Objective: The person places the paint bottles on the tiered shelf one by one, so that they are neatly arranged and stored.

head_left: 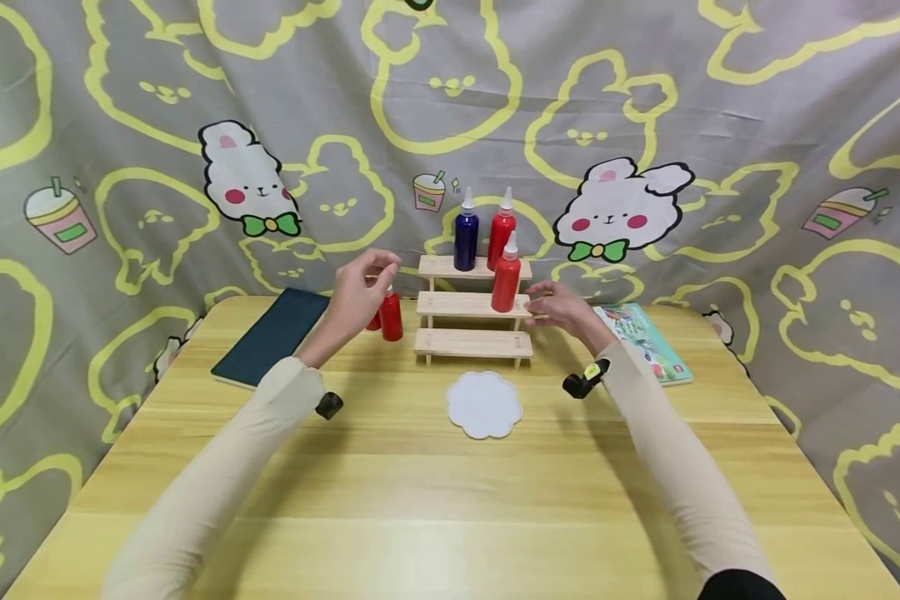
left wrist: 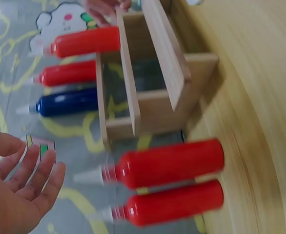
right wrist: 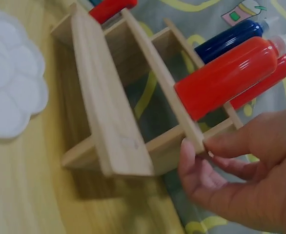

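Note:
A three-step wooden stand [head_left: 474, 342] stands at the back of the table. On its top step are a dark blue squeeze bottle [head_left: 466, 242] and a red squeeze bottle [head_left: 501, 229], both white-tipped. Another red bottle [right wrist: 226, 78] stands at the right end of the middle step. My right hand [head_left: 562, 308] pinches that step's right end, thumb against the board and fingers beneath. Left of the stand, two red bottles [left wrist: 172, 163] stand side by side on the table, one partly hidden in the head view. Above them hovers my left hand [head_left: 356, 292], fingers loosely bent around nothing.
A white flower-shaped palette [head_left: 484, 405] lies in front of the stand. To the left is a dark flat book [head_left: 272, 335]; a colourful book [head_left: 648, 342] lies at the right, partly behind the right forearm. A patterned curtain [head_left: 330, 100] hangs behind the table.

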Demonstrator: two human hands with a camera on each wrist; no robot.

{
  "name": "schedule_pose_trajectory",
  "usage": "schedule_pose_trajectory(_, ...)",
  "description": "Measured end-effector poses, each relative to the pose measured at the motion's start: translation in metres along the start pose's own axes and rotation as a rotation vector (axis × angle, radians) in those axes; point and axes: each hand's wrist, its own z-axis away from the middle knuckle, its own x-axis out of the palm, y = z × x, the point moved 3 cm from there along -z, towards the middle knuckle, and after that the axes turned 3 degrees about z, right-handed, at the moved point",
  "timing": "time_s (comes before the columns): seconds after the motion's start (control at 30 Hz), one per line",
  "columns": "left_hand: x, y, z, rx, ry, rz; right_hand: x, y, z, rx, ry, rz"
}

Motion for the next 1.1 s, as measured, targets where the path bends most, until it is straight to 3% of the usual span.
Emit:
schedule_pose_trajectory(0.23, -0.025, -0.015, 0.007, -0.046, 0.037, -0.026, -0.014, -0.004, 0.002, 0.052, 0.055, 0.037)
schedule_pose_trajectory(0.67, -0.044, -0.038, 0.016, -0.124, 0.054, -0.069, -0.01, -0.004, -0.003, 0.069, -0.008, 0.047)
schedule_pose_trajectory(0.83, -0.04, -0.043, 0.017, -0.161, 0.041, -0.05, -0.006, -0.007, -0.008, 0.071, -0.018, 0.076)
schedule_pose_trajectory(1.1, -0.017, -0.053, 0.021, -0.208, -0.008, -0.027, -0.006, -0.006, -0.011, 0.08, -0.041, 0.088)
